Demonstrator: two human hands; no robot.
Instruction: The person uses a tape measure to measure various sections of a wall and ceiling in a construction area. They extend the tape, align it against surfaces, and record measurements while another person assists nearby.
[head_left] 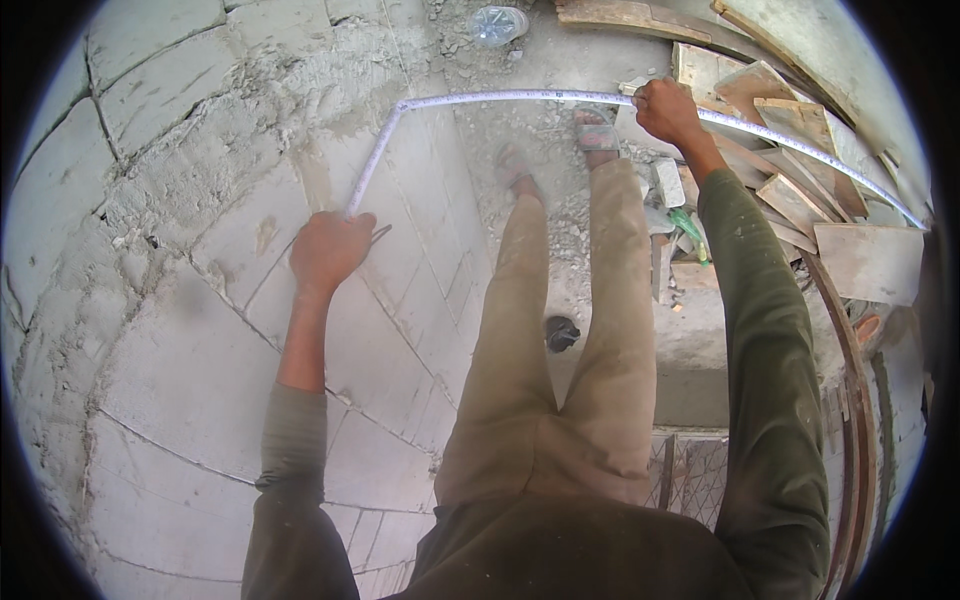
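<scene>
A white measuring tape [520, 97] with fine markings runs across the upper part of the view. My left hand [332, 250] is closed around one stretch of it, low against the grey block wall [230, 350]. From that fist pokes a thin dark piece [381, 234], too small to name. The tape rises from the left hand, bends sharply near the wall, then spans over to my right hand [668, 110]. That hand pinches it, with the arm stretched forward. Past the right fingers the tape carries on, sagging toward the far right edge, where its end cannot be made out.
Loose wooden boards [800, 190] lie heaped at the right, with a long curved plank [850, 400] beside them. A clear plastic bottle [497, 25], a pale block [668, 183], green plastic [687, 225] and a black object [561, 333] rest on the rubble-strewn ground.
</scene>
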